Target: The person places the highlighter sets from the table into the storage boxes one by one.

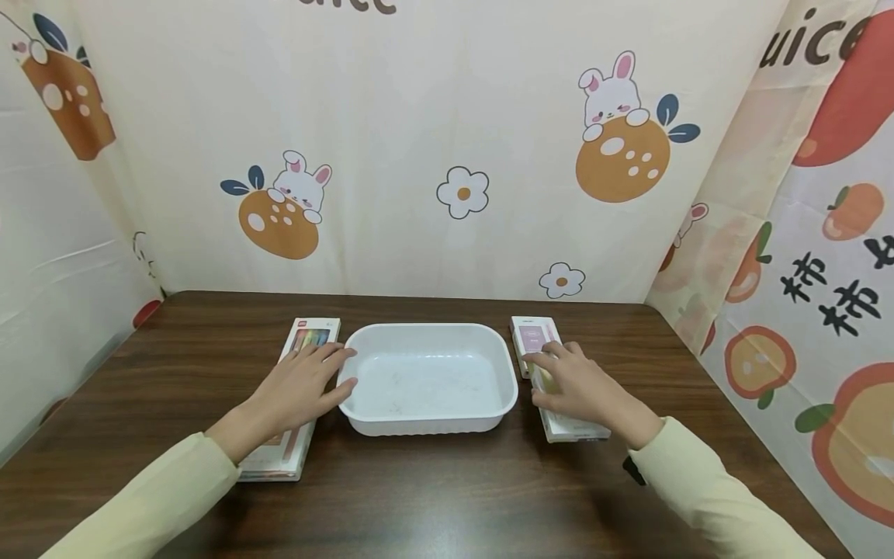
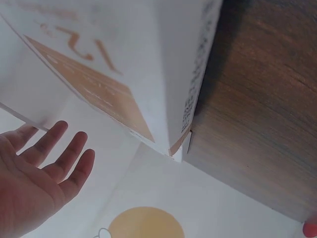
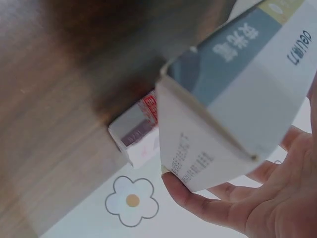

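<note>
A white plastic basin (image 1: 429, 380) stands on the table between both hands. My left hand (image 1: 296, 388) reaches across a flat white box (image 1: 324, 324) with coloured pencils pictured on it, fingers spread by the basin's left rim. In the left wrist view that box (image 2: 109, 94) shows an orange panel and the number 12, and the left hand (image 2: 39, 173) has loosely extended fingers. My right hand (image 1: 580, 384) is over a white box (image 1: 573, 428), its fingers spread leftward. The right wrist view shows this box (image 3: 218, 119), lettered deli, partly hiding the right hand (image 3: 267, 198); firm contact is unclear.
Behind the right-hand box lies another white box (image 1: 520, 330) with a purple panel. The brown wooden table (image 1: 419, 497) ends at a printed curtain (image 1: 391, 155), with more curtain along the left and right sides. A small black object (image 1: 633, 471) shows beside the right sleeve.
</note>
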A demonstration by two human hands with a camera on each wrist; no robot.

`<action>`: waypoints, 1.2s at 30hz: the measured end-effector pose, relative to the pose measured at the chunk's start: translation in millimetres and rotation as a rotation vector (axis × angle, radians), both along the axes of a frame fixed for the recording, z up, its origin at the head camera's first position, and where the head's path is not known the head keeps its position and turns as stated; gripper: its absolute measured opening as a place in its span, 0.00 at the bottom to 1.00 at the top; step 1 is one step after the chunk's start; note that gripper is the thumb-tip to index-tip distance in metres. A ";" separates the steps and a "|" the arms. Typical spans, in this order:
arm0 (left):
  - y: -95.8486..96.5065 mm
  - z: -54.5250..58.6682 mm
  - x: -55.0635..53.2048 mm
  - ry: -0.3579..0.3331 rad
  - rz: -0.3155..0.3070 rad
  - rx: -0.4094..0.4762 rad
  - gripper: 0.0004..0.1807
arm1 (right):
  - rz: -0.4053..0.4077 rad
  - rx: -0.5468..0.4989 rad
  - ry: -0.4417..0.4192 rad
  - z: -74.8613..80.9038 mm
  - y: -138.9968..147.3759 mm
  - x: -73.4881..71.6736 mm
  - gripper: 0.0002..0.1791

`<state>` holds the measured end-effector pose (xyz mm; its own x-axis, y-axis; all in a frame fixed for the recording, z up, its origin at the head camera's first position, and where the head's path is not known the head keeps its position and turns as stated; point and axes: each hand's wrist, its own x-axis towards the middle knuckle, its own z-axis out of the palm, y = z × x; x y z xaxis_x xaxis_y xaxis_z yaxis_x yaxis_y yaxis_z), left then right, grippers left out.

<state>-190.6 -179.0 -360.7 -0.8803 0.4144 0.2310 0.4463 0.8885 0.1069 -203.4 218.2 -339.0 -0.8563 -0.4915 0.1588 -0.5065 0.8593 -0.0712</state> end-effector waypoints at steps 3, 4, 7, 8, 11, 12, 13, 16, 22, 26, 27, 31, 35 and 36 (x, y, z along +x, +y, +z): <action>-0.1 -0.1 -0.2 0.005 -0.001 -0.001 0.26 | 0.007 0.001 0.005 5.5 -2.1 -4.2 0.27; -0.2 -0.2 -0.2 0.006 -0.001 -0.001 0.26 | 0.008 0.001 0.004 7.6 -3.2 -5.8 0.27; -0.5 -0.5 -0.2 0.006 0.002 -0.004 0.26 | 0.016 -0.001 0.003 13.4 -6.6 -10.9 0.27; -0.6 -0.5 -0.1 0.004 0.003 -0.005 0.26 | 0.018 -0.003 0.001 15.1 -7.8 -12.5 0.27; -0.7 -0.5 -0.1 0.000 0.003 -0.005 0.27 | 0.017 -0.006 -0.008 19.7 -11.5 -16.7 0.27; -0.6 -0.4 -0.1 0.000 0.003 -0.004 0.27 | 0.016 -0.008 -0.013 20.8 -12.9 -17.8 0.27; -0.5 -0.3 -0.1 -0.002 0.002 -0.003 0.27 | 0.016 -0.010 -0.016 22.1 -14.4 -18.7 0.27; -0.4 -0.2 -0.2 -0.005 0.002 -0.002 0.26 | 0.017 -0.014 -0.021 25.5 -19.4 -21.2 0.27; -0.4 -0.9 -0.7 -0.015 0.005 -0.002 0.27 | 0.014 -0.019 -0.038 30.6 -32.4 -25.2 0.27; -0.7 -1.3 -1.0 -0.008 0.004 -0.004 0.26 | 0.028 -0.020 -0.044 31.9 -40.9 -28.2 0.27; -0.8 -1.3 -0.9 -0.007 0.004 -0.004 0.26 | 0.030 -0.020 -0.048 32.1 -43.0 -28.8 0.27; -0.7 -0.5 -0.2 -0.004 0.004 -0.004 0.26 | 0.041 -0.014 -0.058 32.6 -51.0 -31.3 0.28; 0.2 0.5 0.0 0.003 0.003 -0.004 0.26 | 0.043 -0.007 -0.071 32.9 -60.4 -33.3 0.29; 0.4 0.6 -0.1 0.006 0.002 -0.004 0.26 | 0.042 -0.005 -0.075 32.9 -62.9 -33.6 0.29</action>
